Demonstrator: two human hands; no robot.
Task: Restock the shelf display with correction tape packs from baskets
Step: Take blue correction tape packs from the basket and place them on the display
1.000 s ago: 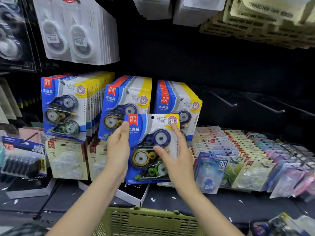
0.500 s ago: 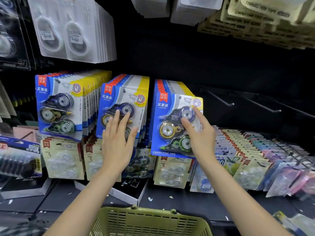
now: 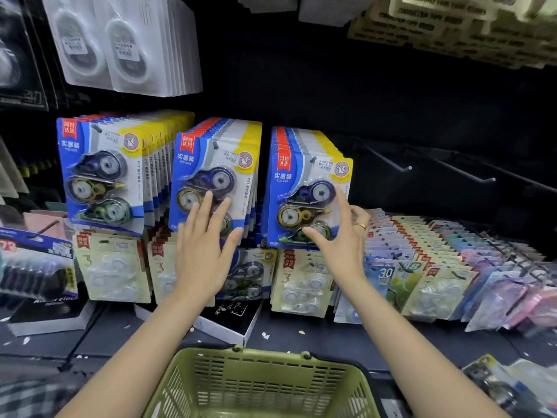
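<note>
Our left hand (image 3: 205, 254) hides the lower part of the front blue-and-yellow carded correction tape pack (image 3: 211, 182) on the middle peg, fingers straight and spread over it. Our right hand (image 3: 340, 239), fingers loose and extended, touches the front pack of the right-hand row (image 3: 307, 188); we cannot tell if it presses. We count three hanging rows of these packs. The green plastic basket (image 3: 262, 384) is cut off below, its contents unseen.

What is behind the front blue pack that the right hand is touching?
Behind the front blue pack hangs a row of matching packs; only their red, blue and yellow top edges show. Their fronts are covered. The right hand hides part of its lower corner.
</note>
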